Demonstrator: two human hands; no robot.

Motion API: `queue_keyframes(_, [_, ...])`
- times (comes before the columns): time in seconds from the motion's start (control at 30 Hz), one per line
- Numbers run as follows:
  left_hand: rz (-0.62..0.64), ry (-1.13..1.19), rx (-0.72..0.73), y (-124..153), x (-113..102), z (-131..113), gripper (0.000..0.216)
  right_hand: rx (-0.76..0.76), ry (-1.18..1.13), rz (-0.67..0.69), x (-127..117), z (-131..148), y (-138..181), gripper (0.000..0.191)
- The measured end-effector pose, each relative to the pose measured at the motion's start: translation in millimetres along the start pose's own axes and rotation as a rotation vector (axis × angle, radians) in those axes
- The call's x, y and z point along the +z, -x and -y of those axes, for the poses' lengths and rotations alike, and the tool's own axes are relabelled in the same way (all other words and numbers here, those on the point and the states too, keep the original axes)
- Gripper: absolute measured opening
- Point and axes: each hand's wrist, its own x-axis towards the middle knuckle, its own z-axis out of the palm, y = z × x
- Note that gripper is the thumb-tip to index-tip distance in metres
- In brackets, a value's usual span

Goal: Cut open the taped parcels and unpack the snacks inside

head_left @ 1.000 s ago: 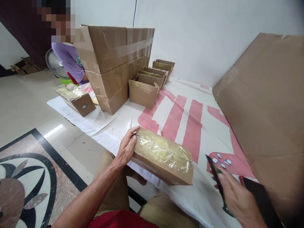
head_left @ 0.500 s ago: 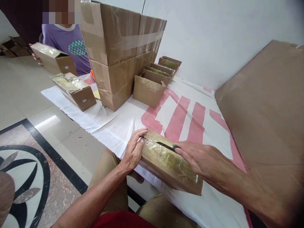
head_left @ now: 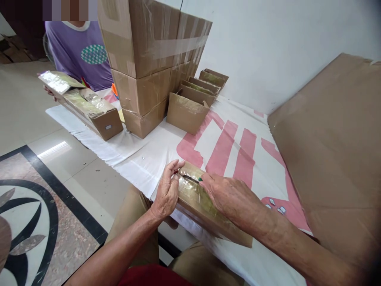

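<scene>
A taped cardboard box (head_left: 222, 218) lies on the cloth-covered table at its near edge, with clear, yellowish shiny tape over its top. My left hand (head_left: 166, 194) grips the far left end of this box, thumb and fingers bent around its corner. In my right hand (head_left: 224, 192) is a dark pointed blade (head_left: 189, 178) with a green part at its grip; whether it is a knife or closed scissors I cannot tell. The blade's tip reaches the taped top at the left end, close to my left fingers. My right palm hides part of the box top.
Large taped boxes (head_left: 153, 87) are stacked behind, with open cartons (head_left: 187, 113) beside them. At left, a person in a purple shirt (head_left: 67, 51) holds a box (head_left: 56, 81) next to another box (head_left: 108, 123). A cardboard sheet (head_left: 330, 131) leans at right. Small labels (head_left: 281, 209) lie on the cloth.
My right hand has slid the blade leftward along the box top, towards my left hand. The other person's box has come down against the box on the table.
</scene>
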Motion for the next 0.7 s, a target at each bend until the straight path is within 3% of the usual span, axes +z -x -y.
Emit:
queue_keyframes(0.1, [-0.016, -0.004, -0.007, 2, 1, 0, 0.042, -0.003, 0.056, 0.052, -9, 6, -1, 0.028])
queue_keyframes(0.27, [-0.008, -0.002, 0.016, 2, 0, 2, 0.045, -0.057, 0.086, 0.003, -13, 9, -7, 0.027])
queue_keyframes(0.57, [0.024, -0.086, 0.028, -2, -2, 4, 0.043, -0.119, 0.105, 0.061, -31, 13, -11, 0.023])
queue_keyframes(0.7, [-0.013, -0.096, 0.025, -3, -2, 5, 0.041, -0.135, 0.122, 0.135, -26, 10, -7, 0.023])
